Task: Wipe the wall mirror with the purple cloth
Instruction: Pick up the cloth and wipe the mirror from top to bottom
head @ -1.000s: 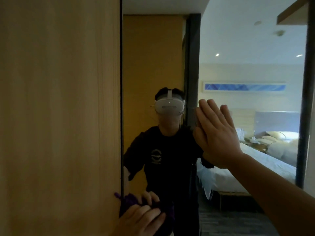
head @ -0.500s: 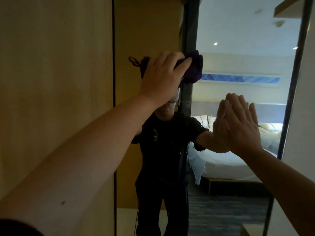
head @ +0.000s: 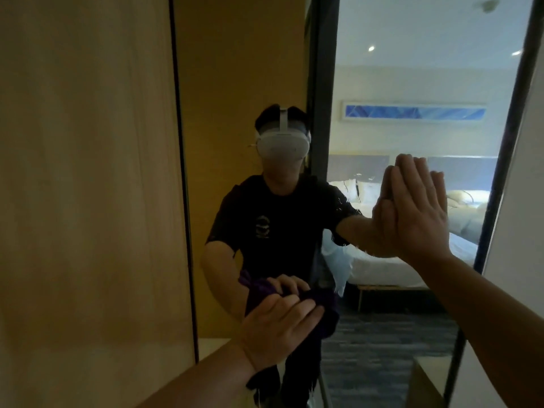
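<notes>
No legible text; shirt emblem [head: 263, 228] (reflected in mirror [head: 412, 69]) too blurred to read.

The cloth [head: 325, 319] lies under my left fingers [head: 306, 312], between them and the wall mirror [head: 235, 83], low on the glass. My right fingers [head: 412, 178] lie flat on the same glass, above and to the right of the left ones, well apart. A panel [head: 88, 172] stands left of my left fingers, edge to edge with the mirror. The mirror's frame [head: 499, 172] runs just right of my right fingers.
</notes>
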Demonstrator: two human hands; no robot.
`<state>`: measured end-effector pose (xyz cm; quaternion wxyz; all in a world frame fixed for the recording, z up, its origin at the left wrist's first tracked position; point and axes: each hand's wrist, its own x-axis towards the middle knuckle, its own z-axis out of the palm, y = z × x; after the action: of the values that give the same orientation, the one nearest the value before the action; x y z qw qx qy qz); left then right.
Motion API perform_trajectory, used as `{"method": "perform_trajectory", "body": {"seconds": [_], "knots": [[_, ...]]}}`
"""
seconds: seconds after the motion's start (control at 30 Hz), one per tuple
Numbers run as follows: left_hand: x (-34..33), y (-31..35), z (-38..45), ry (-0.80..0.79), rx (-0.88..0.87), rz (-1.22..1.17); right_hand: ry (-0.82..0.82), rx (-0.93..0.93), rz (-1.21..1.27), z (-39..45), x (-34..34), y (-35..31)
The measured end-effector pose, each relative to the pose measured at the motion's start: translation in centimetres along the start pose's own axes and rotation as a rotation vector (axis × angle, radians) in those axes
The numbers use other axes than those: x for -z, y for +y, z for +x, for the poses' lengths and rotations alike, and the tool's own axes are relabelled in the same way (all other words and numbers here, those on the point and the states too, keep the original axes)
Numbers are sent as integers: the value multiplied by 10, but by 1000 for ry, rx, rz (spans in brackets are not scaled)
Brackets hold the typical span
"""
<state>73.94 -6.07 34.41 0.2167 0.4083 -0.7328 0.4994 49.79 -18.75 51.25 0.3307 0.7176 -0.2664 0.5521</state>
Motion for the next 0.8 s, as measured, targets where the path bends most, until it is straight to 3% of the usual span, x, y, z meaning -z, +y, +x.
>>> {"method": "perform_trajectory", "body": {"seconds": [0.13,0.3,0.47,0.6,0.8], "knots": [[24,-15,35,102,72,-33,-86,-34,11,0,14,2],[78,-87,186,349,191,43,-153,-133,-91,11,26,36],[100,-133,309,340,263,196,-108,-119,-70,15,22,48],[72,-94,291,304,216,199,-55,-97,-17,12,17,53],[-19,37,134,127,33,153,-93,-38,3,1,15,64]]}}
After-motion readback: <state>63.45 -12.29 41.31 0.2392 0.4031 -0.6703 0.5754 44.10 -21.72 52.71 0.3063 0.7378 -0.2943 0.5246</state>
